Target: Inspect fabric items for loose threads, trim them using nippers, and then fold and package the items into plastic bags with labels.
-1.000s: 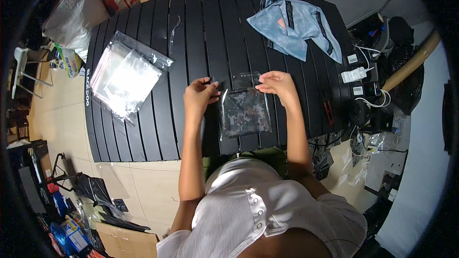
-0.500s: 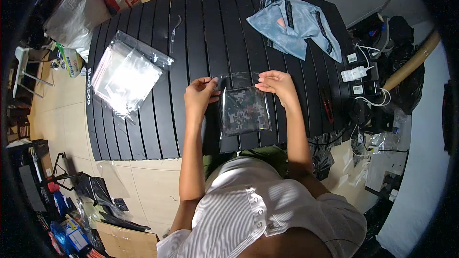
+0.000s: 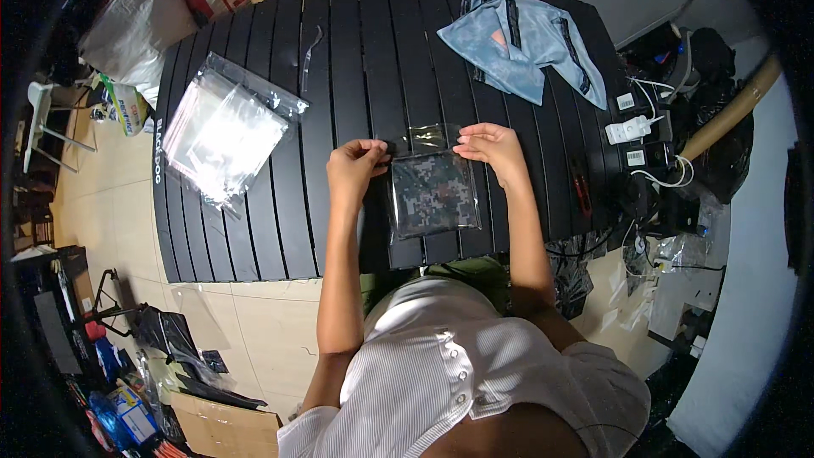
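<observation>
A folded piece of dark digital-camouflage cloth lies inside a clear plastic bag near the table's front edge. Thumb and fingers of my left hand pinch the bag's upper left corner. At the upper right corner, my right hand grips the film the same way. Between the two hands the bag's top flap stretches above the cloth and catches a yellowish glint.
The black slatted table carries a stack of clear plastic bags at left and a blue-grey plastic mailer at back right. A red-handled tool lies right of my arm, near a white power strip.
The clear flap at the bag's top has shifted and now shows a yellowish reflection. Both hands stay nearly in place, still pinching its corners.
</observation>
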The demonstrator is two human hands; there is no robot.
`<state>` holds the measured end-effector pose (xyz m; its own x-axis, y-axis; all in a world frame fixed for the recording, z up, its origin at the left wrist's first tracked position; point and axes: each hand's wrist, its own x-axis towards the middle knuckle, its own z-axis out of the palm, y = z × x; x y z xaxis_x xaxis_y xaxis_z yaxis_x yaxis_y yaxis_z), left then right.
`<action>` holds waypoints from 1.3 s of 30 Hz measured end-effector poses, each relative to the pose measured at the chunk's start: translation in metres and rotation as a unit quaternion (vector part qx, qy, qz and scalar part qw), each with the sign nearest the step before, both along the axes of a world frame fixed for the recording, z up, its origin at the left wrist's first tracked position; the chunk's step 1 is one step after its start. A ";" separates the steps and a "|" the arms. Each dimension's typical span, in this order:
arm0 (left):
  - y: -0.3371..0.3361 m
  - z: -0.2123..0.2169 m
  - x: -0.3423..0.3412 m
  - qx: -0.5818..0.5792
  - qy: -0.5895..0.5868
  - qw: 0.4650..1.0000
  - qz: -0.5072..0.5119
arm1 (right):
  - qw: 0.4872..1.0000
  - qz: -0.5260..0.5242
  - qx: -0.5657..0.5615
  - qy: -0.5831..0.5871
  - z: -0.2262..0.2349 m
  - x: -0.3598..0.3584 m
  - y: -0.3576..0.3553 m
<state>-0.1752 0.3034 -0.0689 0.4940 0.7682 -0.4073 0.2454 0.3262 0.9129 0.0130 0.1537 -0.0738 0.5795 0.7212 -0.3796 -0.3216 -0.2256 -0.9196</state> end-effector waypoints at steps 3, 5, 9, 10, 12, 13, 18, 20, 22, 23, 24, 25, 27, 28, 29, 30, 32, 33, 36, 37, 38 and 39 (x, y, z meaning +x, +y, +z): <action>-0.001 -0.001 -0.003 0.002 -0.010 1.000 -0.005 | 1.000 -0.001 0.005 0.006 0.002 0.001 -0.001; -0.002 -0.001 -0.004 0.017 -0.026 0.999 -0.020 | 1.000 0.000 0.005 0.004 0.001 0.003 -0.003; -0.003 0.002 -0.013 0.042 -0.043 0.996 -0.059 | 1.000 0.000 0.004 0.002 0.001 0.002 -0.004; -0.002 -0.002 -0.015 0.095 -0.037 0.992 -0.074 | 1.000 0.001 0.004 0.003 0.001 0.001 -0.004; -0.001 -0.006 -0.018 0.147 -0.031 0.985 -0.088 | 0.999 0.025 0.033 -0.029 0.002 0.002 -0.007; -0.001 -0.008 -0.020 0.178 -0.040 0.979 -0.091 | 0.999 0.025 0.032 -0.029 -0.001 0.003 -0.008; -0.001 -0.008 -0.025 0.189 -0.071 0.973 -0.111 | 0.990 0.087 0.086 -0.068 -0.010 0.008 -0.017; 0.001 -0.012 -0.026 0.248 -0.081 0.957 -0.129 | 0.987 0.099 0.084 -0.095 -0.010 0.009 -0.019; 0.002 -0.014 -0.030 0.238 -0.084 0.958 -0.138 | 0.983 0.110 0.083 -0.122 -0.009 0.007 -0.020; 0.002 -0.014 -0.030 0.228 -0.088 0.958 -0.149 | 0.982 0.110 0.087 -0.129 -0.008 0.006 -0.021; 0.003 -0.014 -0.032 0.228 -0.088 0.958 -0.149 | 0.980 0.111 0.090 -0.136 -0.007 0.006 -0.022; 0.004 -0.013 -0.033 0.242 -0.079 0.953 -0.163 | 0.980 0.111 0.090 -0.137 -0.006 0.006 -0.022; 0.004 -0.012 -0.035 0.255 -0.070 0.948 -0.176 | 0.975 0.121 0.096 -0.162 -0.006 0.005 -0.023; 0.004 -0.012 -0.035 0.254 -0.078 0.947 -0.182 | 0.975 0.121 0.096 -0.162 -0.005 0.005 -0.023; 0.004 -0.012 -0.036 0.252 -0.085 0.946 -0.187 | 0.967 0.129 0.100 -0.196 -0.005 0.004 -0.023; 0.005 -0.012 -0.037 0.252 -0.084 0.946 -0.186 | 0.958 0.136 0.104 -0.231 -0.004 0.004 -0.023; 0.008 -0.013 -0.038 0.347 -0.090 0.907 -0.222 | 0.949 0.144 0.101 -0.263 -0.003 0.006 -0.024; 0.008 -0.013 -0.038 0.346 -0.090 0.907 -0.222 | 0.938 0.151 0.099 -0.296 -0.003 0.006 -0.024; 0.008 -0.010 -0.038 0.366 -0.085 0.893 -0.249 | 0.914 0.164 0.095 -0.359 0.001 0.007 -0.024; 0.008 -0.009 -0.039 0.370 -0.086 0.890 -0.250 | 0.914 0.165 0.095 -0.359 0.001 0.007 -0.025; 0.007 -0.009 -0.038 0.374 -0.087 0.888 -0.253 | 0.898 0.174 0.101 -0.391 0.001 0.008 -0.026; 0.007 -0.010 -0.039 0.374 -0.087 0.888 -0.252 | 0.881 0.184 0.106 -0.422 0.001 0.008 -0.026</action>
